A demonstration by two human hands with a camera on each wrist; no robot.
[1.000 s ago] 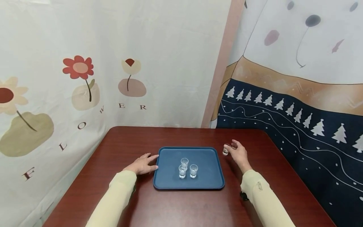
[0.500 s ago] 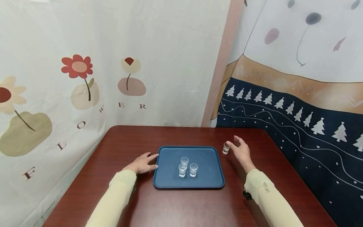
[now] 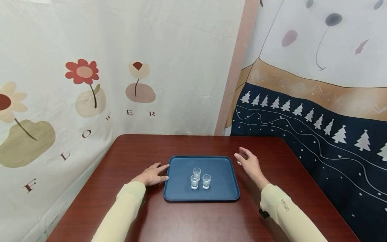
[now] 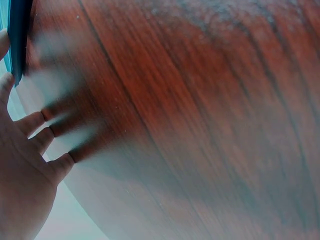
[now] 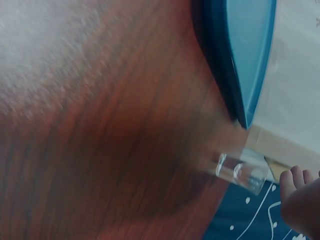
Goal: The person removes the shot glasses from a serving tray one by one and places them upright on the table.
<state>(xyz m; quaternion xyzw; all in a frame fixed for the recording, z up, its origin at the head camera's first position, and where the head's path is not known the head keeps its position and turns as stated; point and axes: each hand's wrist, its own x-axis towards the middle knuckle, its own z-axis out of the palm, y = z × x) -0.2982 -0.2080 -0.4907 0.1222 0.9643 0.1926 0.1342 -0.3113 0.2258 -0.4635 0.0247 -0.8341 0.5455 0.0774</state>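
Note:
My left hand (image 3: 152, 175) touches the left edge of a blue tray (image 3: 178, 193), its fingers spread. In the left wrist view several fingertips of that hand (image 4: 25, 165) rest on the table, close to the tray's edge (image 4: 19, 40). Three small clear shot glasses stand upright on the tray: a rear glass (image 3: 197, 172), a front left glass (image 3: 194, 183) and a right glass (image 3: 206, 182). Beyond the tray's right side, my right hand (image 3: 250, 165) is at a fourth shot glass (image 3: 239, 162), mostly hidden behind it. The right wrist view shows this glass (image 5: 241, 173) standing on the table, apart from the visible fingers (image 5: 295, 180).
The tray lies on a dark red-brown wooden table (image 3: 199, 222). A pale curtain with flower prints (image 3: 181, 67) hangs behind and to the left. Another cloth with tree prints (image 3: 302, 134) hangs at the right.
My right hand drew back slightly to the right, uncovering the fourth glass, then came left and covers most of it now. The left hand, tray and its three glasses have stayed put.

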